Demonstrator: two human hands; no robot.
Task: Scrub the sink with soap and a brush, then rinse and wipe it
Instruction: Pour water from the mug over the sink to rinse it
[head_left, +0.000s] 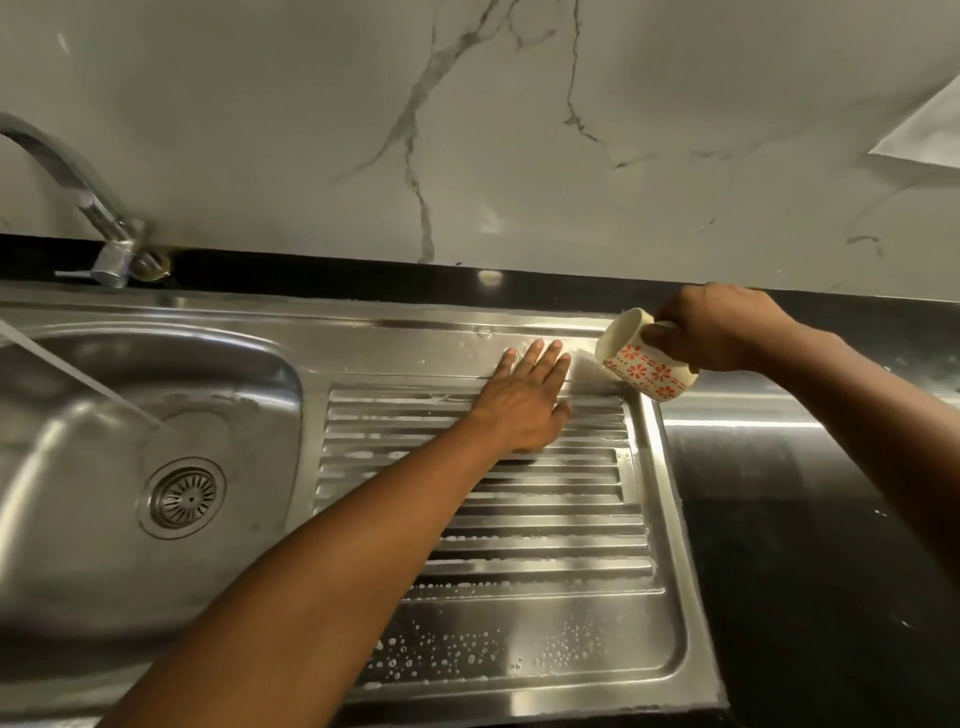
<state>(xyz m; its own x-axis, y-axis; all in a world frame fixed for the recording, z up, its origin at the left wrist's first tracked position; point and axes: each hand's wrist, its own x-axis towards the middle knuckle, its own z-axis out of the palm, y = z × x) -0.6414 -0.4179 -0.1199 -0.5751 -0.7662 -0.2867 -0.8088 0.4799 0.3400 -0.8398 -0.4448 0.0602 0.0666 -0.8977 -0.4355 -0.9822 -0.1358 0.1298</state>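
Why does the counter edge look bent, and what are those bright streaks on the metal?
Head view: the wide-angle lens bows the black counter edge; overhead light glares off the wet drainboard ridges; the tap at the frame's edge looks soft.

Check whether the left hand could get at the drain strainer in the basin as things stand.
Probably yes. The left hand lies flat and empty on the drainboard, and the basin around the strainer is open; only a thin stream of water crosses there.
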